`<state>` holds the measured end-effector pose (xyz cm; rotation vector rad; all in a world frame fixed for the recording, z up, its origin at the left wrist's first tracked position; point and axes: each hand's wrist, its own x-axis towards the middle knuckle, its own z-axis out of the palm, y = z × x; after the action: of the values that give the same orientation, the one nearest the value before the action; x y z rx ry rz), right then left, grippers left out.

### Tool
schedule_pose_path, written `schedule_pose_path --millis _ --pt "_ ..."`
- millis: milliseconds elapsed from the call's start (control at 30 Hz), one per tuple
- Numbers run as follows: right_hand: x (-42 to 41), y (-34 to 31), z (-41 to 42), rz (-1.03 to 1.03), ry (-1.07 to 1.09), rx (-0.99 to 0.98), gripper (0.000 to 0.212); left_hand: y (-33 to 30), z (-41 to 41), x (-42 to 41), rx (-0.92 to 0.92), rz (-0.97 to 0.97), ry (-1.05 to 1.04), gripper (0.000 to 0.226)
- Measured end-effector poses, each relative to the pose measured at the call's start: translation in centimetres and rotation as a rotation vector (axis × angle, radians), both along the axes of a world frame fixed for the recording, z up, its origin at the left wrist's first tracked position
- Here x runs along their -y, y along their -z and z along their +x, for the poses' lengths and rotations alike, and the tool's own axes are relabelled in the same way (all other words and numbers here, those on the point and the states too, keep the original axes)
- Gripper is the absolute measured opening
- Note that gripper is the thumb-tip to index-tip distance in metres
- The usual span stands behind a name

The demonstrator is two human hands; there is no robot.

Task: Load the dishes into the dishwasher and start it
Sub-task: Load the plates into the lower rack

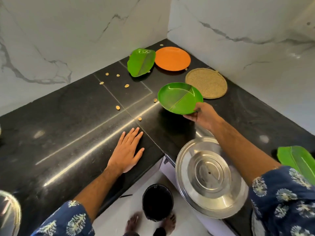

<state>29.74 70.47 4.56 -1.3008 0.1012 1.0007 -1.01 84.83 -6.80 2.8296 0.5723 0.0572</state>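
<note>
So I'm basically at the very start of this one. My right hand [202, 116] has the round green plate [179, 97] pinched by its near rim, lifted and tilted just off the black surface [68, 125], right beside the woven mat [206, 83]. My left hand [127, 150] is empty, just lying flat with fingers spread on the surface near the inside corner.

What's left, as far as I can judge: pretty much everything. An orange plate [172, 58] sits back in the corner, flat on the surface, and a green leaf-shaped plate [140, 63] is just beside it on the left, propped up on a tilt. Another green leaf-shaped plate [297, 159] pokes in at the far right edge, and there's a big steel lid [209, 176] lying near the front edge under my right arm. A bunch of little seeds [117, 107] or husks are scattered across the surface too, so that'll need a wipe at some point. A dark bin [157, 201] stands on the floor below, by my feet.

I can't see the dishwasher at all from here, so nothing loaded that I can confirm, and starting it is way off.

On labels: there's some raised marking on the top end of the leaf plate in the corner, but it's too small to read. No brands anywhere else.
</note>
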Motion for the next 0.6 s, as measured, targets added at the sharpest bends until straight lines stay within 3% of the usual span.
schedule_pose_path --millis 167,367,600 --pt "9.5 -4.3 -6.8 0.091 0.116 -0.086 0.047 0.0 -0.4 0.0 0.024 -0.009 0.05 0.062" --pt "21.0 -5.0 -19.3 0.093 0.374 -0.1 0.036 -0.2 -1.7 2.5 0.142 -0.002 0.289 0.052" --pt "34.8 -2.5 -32.3 0.014 0.701 -0.063 0.023 1.0 -5.7 14.1 0.205 0.065 0.857 0.027"
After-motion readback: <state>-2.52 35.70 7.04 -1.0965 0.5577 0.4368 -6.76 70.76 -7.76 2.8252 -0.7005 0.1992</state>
